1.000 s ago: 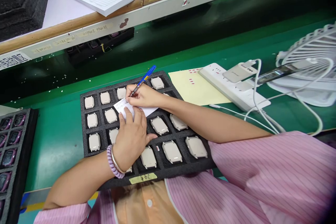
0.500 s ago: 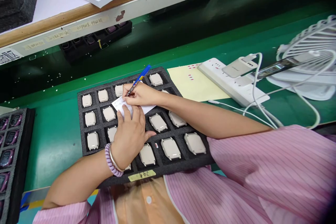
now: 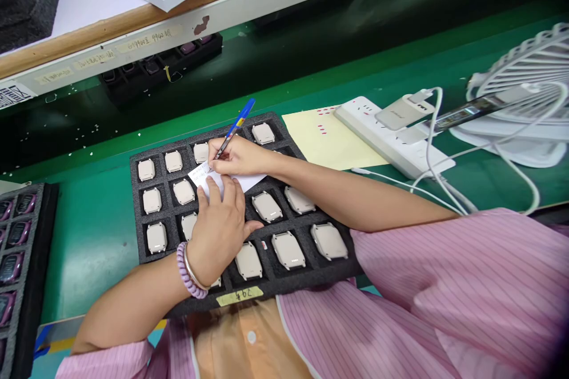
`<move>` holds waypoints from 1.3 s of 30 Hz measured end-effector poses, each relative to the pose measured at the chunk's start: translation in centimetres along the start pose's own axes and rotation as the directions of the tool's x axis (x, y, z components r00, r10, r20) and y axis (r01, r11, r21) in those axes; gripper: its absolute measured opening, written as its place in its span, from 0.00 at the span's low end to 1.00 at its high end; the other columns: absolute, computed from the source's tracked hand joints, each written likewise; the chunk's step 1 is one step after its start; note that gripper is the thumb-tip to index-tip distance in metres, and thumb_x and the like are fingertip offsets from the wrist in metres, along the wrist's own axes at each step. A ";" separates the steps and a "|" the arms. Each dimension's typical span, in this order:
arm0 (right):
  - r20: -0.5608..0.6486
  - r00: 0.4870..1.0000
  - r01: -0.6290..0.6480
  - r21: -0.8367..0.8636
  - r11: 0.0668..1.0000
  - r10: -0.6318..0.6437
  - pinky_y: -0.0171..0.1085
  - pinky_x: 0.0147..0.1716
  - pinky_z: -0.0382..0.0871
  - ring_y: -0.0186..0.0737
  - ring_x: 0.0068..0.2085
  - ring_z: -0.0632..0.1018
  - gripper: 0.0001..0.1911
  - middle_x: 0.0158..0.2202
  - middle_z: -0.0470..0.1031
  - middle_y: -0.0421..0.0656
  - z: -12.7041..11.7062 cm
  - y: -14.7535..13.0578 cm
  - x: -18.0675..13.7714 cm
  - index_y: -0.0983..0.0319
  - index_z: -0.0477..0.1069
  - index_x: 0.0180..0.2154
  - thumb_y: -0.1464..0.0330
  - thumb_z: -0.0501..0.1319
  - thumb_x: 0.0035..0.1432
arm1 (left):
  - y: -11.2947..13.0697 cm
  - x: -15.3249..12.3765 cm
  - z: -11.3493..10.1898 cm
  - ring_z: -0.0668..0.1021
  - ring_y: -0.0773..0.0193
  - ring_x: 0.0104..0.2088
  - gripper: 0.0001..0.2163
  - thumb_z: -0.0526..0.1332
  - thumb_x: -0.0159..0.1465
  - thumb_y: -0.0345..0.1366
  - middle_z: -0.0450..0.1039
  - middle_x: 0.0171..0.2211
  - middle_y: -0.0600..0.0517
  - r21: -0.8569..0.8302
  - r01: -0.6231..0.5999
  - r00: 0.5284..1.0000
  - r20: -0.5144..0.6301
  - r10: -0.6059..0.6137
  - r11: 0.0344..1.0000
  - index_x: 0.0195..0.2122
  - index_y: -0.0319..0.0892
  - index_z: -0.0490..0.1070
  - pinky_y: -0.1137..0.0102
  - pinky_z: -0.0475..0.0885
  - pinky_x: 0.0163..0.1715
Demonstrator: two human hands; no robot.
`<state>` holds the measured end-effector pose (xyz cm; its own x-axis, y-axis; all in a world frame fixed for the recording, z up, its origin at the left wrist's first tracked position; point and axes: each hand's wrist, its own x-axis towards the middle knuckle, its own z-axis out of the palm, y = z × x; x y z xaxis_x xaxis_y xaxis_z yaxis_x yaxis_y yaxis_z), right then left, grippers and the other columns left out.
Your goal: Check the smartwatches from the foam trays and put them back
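Note:
A black foam tray (image 3: 137, 249) holds several beige watch cases (image 3: 288, 250) in its pockets. A small white paper slip (image 3: 202, 174) lies on top of the tray. My left hand (image 3: 220, 231) lies flat on the slip with fingers stretched out, pressing it down. My right hand (image 3: 240, 157) is closed around a blue pen (image 3: 235, 126) whose tip touches the slip. A yellow label (image 3: 240, 295) sticks to the tray's front edge.
A second tray of dark watches (image 3: 18, 260) sits at the left. A yellow sheet (image 3: 331, 142), a white power strip (image 3: 391, 142) with charger and cables, and a white fan (image 3: 524, 100) lie to the right. A raised shelf (image 3: 133, 29) with a paper pad runs across the back.
The view has shifted slightly. The pen has tilted a little more upright as my right hand moves over the slip; my left hand stays pressed on it.

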<state>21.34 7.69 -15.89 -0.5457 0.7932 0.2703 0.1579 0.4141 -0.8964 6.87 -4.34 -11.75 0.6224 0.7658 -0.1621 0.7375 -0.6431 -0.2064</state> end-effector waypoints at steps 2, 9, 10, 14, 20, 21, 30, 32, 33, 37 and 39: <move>-0.012 1.000 -0.003 0.015 1.000 0.003 0.33 0.29 0.63 0.34 0.27 0.69 0.02 0.27 0.69 0.38 -0.1 0.1 0.0 0.61 0.66 0.29 0.72 0.59 0.52 | 0.0 0.0 0.0 0.67 0.32 0.68 0.39 0.52 0.73 0.57 0.61 0.70 0.28 -0.005 -0.002 1.000 0.002 0.002 1.000 0.72 0.27 0.57 0.44 0.70 0.64; -0.040 0.999 0.011 -0.101 0.995 -0.015 0.33 0.30 0.62 0.34 0.27 0.69 0.02 0.26 0.69 0.37 0.2 0.1 0.0 0.61 0.66 0.29 0.73 0.59 0.53 | 0.0 0.0 0.1 0.66 0.32 0.69 0.39 0.51 0.74 0.57 0.60 0.70 0.27 -0.014 0.000 1.000 0.018 0.000 1.000 0.73 0.26 0.54 0.44 0.69 0.65; -0.039 0.999 0.016 -0.110 0.994 -0.020 0.33 0.30 0.62 0.35 0.27 0.69 0.02 0.26 0.69 0.37 0.2 0.0 0.0 0.61 0.65 0.29 0.73 0.59 0.53 | 0.0 0.0 0.1 0.66 0.32 0.69 0.39 0.51 0.74 0.57 0.59 0.70 0.27 -0.015 0.001 1.000 0.018 -0.001 1.000 0.73 0.26 0.54 0.44 0.69 0.65; -0.019 0.999 0.044 -0.128 0.991 -0.047 0.33 0.30 0.62 0.35 0.28 0.69 0.02 0.25 0.68 0.37 0.1 0.0 -0.1 0.60 0.65 0.29 0.73 0.58 0.52 | 0.0 0.0 0.1 0.67 0.32 0.68 0.40 0.52 0.73 0.57 0.59 0.70 0.27 -0.012 -0.002 1.000 0.008 0.002 1.000 0.73 0.26 0.55 0.44 0.70 0.65; -0.072 0.997 0.030 -0.128 0.991 -0.039 0.34 0.31 0.62 0.36 0.28 0.69 0.02 0.25 0.68 0.37 0.1 0.3 -0.1 0.60 0.65 0.29 0.72 0.58 0.51 | 0.0 0.0 0.1 0.67 0.32 0.69 0.39 0.51 0.74 0.57 0.60 0.70 0.27 0.000 0.001 1.000 -0.004 -0.001 1.000 0.73 0.26 0.55 0.45 0.70 0.65; -0.072 0.997 0.024 -0.125 0.992 -0.033 0.34 0.31 0.62 0.36 0.28 0.69 0.01 0.25 0.68 0.37 0.2 0.3 -0.1 0.60 0.65 0.29 0.72 0.58 0.52 | 0.0 0.0 0.1 0.67 0.32 0.69 0.39 0.51 0.74 0.57 0.59 0.70 0.27 0.003 0.001 1.000 -0.002 -0.001 1.000 0.73 0.26 0.55 0.45 0.70 0.65; -0.059 0.998 0.017 -0.155 0.988 -0.027 0.34 0.31 0.61 0.37 0.29 0.70 0.03 0.25 0.67 0.37 -0.1 0.2 0.0 0.60 0.64 0.28 0.72 0.58 0.52 | 0.0 0.0 0.2 0.67 0.31 0.69 0.39 0.50 0.74 0.57 0.59 0.70 0.27 0.005 -0.001 1.000 0.001 0.001 1.000 0.73 0.26 0.55 0.44 0.70 0.65; -0.059 0.998 0.018 -0.161 0.987 -0.027 0.34 0.31 0.61 0.37 0.29 0.70 0.03 0.25 0.67 0.37 0.0 0.1 0.0 0.60 0.63 0.28 0.73 0.57 0.51 | 0.1 0.0 0.2 0.67 0.31 0.68 0.40 0.50 0.74 0.57 0.60 0.70 0.27 0.011 -0.002 1.000 -0.012 0.003 1.000 0.73 0.25 0.56 0.44 0.70 0.64; -0.057 0.998 0.024 -0.161 0.987 -0.034 0.34 0.31 0.61 0.36 0.29 0.70 0.03 0.24 0.67 0.37 0.0 0.1 0.0 0.60 0.63 0.28 0.73 0.57 0.50 | 0.1 0.0 0.3 0.68 0.31 0.68 0.40 0.50 0.73 0.58 0.60 0.70 0.27 0.013 -0.003 1.000 -0.017 0.003 1.000 0.72 0.25 0.56 0.44 0.71 0.64; -0.062 0.996 0.047 -0.155 0.987 -0.057 0.34 0.30 0.61 0.36 0.27 0.69 0.04 0.23 0.66 0.37 0.1 0.1 0.0 0.59 0.63 0.27 0.73 0.57 0.49 | 0.0 0.0 0.2 0.67 0.31 0.68 0.40 0.51 0.73 0.58 0.60 0.70 0.27 0.008 -0.008 1.000 -0.013 0.008 1.000 0.73 0.25 0.55 0.44 0.70 0.64; -0.085 0.995 0.041 -0.132 0.990 -0.053 0.33 0.29 0.61 0.35 0.27 0.69 0.04 0.24 0.66 0.37 -0.1 -0.1 -0.1 0.59 0.63 0.27 0.73 0.58 0.50 | 0.0 0.0 0.1 0.67 0.31 0.68 0.40 0.51 0.74 0.57 0.60 0.70 0.26 0.001 -0.007 1.000 0.000 0.007 1.000 0.73 0.25 0.55 0.44 0.70 0.64</move>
<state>21.50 7.67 -15.81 -0.4816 0.8052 0.3461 0.2426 0.5020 -0.8302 6.81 -4.34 -11.87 0.6278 0.7610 -0.1636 0.7326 -0.6486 -0.2064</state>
